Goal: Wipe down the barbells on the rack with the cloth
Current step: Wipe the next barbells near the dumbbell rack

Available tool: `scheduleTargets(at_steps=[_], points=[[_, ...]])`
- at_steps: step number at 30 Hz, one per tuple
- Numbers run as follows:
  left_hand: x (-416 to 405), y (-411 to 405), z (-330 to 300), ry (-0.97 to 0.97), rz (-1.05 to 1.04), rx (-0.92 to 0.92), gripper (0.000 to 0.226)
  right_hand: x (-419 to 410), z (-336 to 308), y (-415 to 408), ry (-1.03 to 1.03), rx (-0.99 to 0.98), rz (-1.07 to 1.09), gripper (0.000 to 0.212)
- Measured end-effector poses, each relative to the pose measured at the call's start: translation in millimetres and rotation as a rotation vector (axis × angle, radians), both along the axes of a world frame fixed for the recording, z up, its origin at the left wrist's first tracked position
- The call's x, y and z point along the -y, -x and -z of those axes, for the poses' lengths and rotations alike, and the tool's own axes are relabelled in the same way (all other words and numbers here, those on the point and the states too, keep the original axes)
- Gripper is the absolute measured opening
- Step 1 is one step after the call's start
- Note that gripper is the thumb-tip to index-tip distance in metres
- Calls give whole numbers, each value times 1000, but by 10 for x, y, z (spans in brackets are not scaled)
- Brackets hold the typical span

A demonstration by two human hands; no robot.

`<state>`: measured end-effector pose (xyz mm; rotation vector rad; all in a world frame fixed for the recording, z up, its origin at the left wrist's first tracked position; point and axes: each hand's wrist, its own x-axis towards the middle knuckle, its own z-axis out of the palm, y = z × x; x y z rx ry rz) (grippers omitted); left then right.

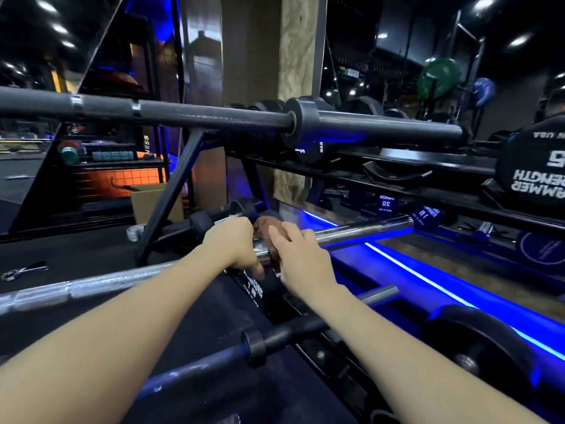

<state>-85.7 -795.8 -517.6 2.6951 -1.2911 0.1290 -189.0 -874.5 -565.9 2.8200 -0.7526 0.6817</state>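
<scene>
Mid-frame: brown cloth [265, 225] pressed around chrome barbell [360, 231] under right hand [301, 255]; left hand [234, 244] grips bar just beside it.

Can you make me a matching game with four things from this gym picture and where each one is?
Things:
1. black barbell
2. shiny barbell
3. brown cloth
4. cardboard box

Places:
A. on the floor behind the rack
B. wrapped round the shiny bar, between the two hands
C. highest on the rack, across the top of the picture
D. lower down, gripped by the left hand and under the right hand

Right pairs: 1-C, 2-D, 3-B, 4-A
</scene>
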Motion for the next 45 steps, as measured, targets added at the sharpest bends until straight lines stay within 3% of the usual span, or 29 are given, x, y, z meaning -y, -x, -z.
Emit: scheduleTargets(at_steps=[4, 9, 18, 25, 29, 33, 39, 45], points=[[176, 100, -18, -78, 19, 112, 41, 194, 70, 39, 39, 33, 32, 65], [553, 183, 92, 53, 118, 235, 48, 770, 176, 225, -33, 120, 155, 65], [1394, 525, 320, 120, 249, 466, 58, 1696, 379, 498, -229, 306, 276, 71], [1625, 533, 486, 193, 228, 583, 35, 2287, 429, 753, -285, 430, 317, 74], [1654, 535, 461, 187, 213, 598, 31, 2520, 366, 794, -347, 438, 441, 62], [1660, 534, 446, 172, 216, 590, 28, 2535, 273, 838, -450, 554, 465, 51], [1535, 489, 428, 160, 236, 554, 38, 2014, 68, 730, -404, 373, 224, 60], [1088, 427, 382, 175, 196, 500, 45, 1469, 22, 477, -408, 291, 122, 57]])
